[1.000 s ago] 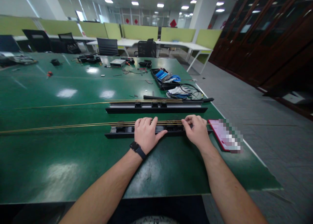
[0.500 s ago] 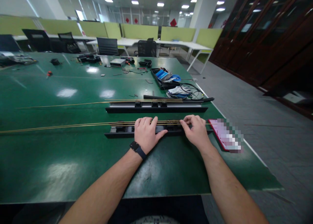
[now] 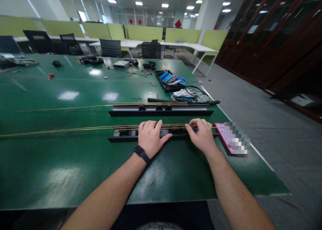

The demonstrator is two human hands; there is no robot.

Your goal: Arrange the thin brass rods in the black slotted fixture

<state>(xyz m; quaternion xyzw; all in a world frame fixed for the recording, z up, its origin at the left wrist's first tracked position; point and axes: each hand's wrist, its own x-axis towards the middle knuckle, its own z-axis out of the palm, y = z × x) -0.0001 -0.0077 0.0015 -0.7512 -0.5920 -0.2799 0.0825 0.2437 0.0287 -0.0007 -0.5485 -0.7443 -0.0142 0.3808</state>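
A black channel-shaped rail (image 3: 130, 139) lies across the green table in front of me, with long thin golden rods (image 3: 75, 129) running along it and out past its left end. My left hand (image 3: 151, 136) rests palm down over the rods and rail, thumb stretched to the right. It wears a dark watch (image 3: 139, 151). My right hand (image 3: 201, 132) is closed in a pinch near the rail's right end, thumb against fingers on a thin golden rod. That rod sticks out to the right, over a red-edged phone (image 3: 227, 141). The exact pinch point is partly hidden.
Behind lies a second black rail (image 3: 161, 113) with more golden rods. A black tray (image 3: 163, 84) of blue items, gloves (image 3: 184, 94) and a looped black cable (image 3: 205, 92) stand further back. The table's right edge (image 3: 259, 154) runs beyond the phone.
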